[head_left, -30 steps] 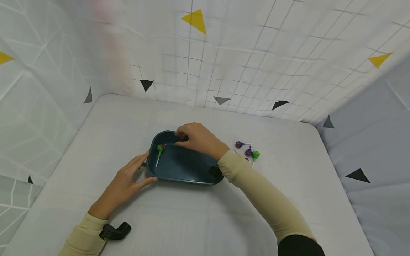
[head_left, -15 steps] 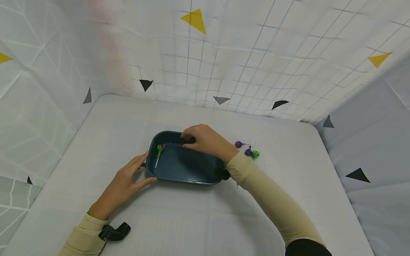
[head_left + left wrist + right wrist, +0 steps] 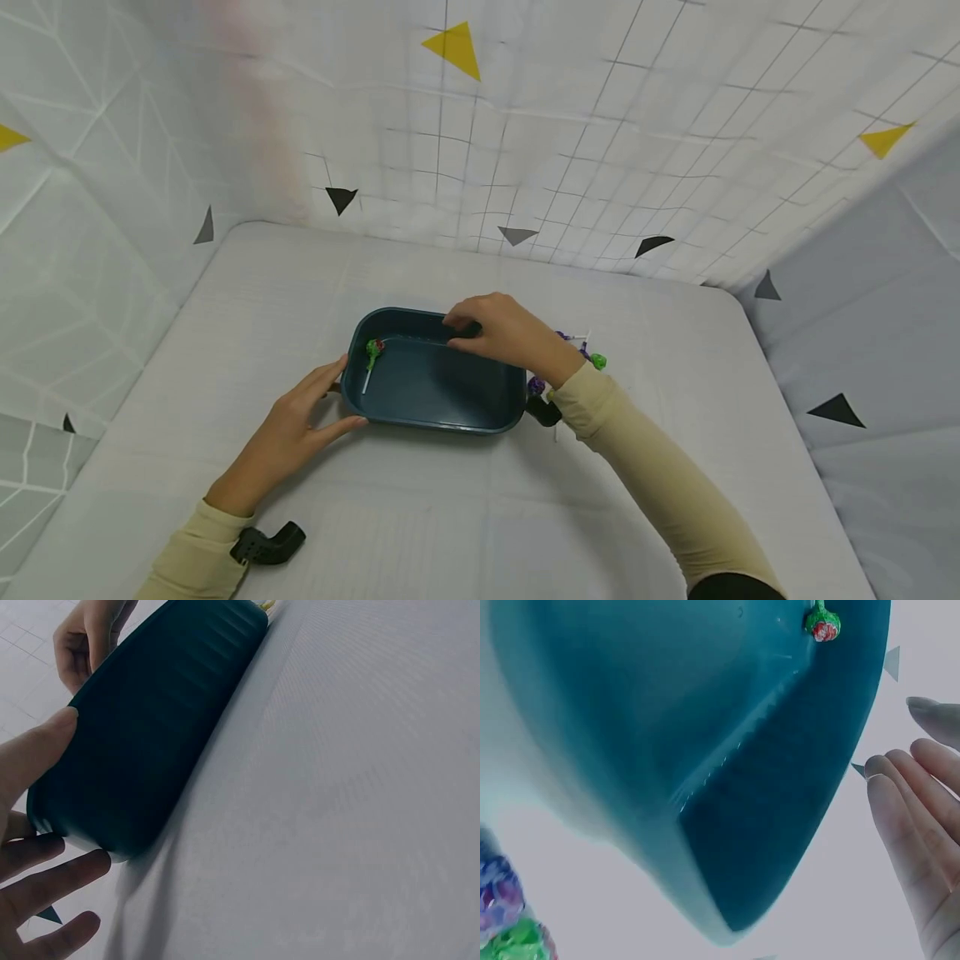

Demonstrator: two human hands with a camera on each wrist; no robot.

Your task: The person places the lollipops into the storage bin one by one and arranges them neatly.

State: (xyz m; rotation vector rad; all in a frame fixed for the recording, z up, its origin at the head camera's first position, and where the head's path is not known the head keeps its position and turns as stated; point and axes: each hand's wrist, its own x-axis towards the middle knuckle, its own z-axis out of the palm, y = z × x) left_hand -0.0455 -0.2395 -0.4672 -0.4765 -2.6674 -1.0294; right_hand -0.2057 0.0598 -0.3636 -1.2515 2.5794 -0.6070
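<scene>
A dark teal tray (image 3: 427,387) lies on the white table. Inside, at its left end, is a lollipop (image 3: 372,350) with a green and red wrapper and a white stick. My left hand (image 3: 288,425) rests against the tray's left end, thumb at the near rim and fingers spread along the outer wall in the left wrist view. Over the tray's far rim is my right hand (image 3: 510,329), its fingers loosely bent; the right wrist view shows nothing between thumb and fingers. Just right of the tray lies a purple-wrapped lollipop (image 3: 536,386), partly hidden by the right wrist.
Further right, a green-wrapped lollipop (image 3: 598,361) lies beside purple ones, with the right forearm covering part of the group. Hanging white sheets with grid lines and dark and yellow triangles enclose the table. A black wrist mount (image 3: 268,543) is on the left sleeve.
My right hand has moved to the right along the tray's far side. Its wrist now covers part of the lollipops there and has uncovered the tray's right end. The left hand has stayed put.
</scene>
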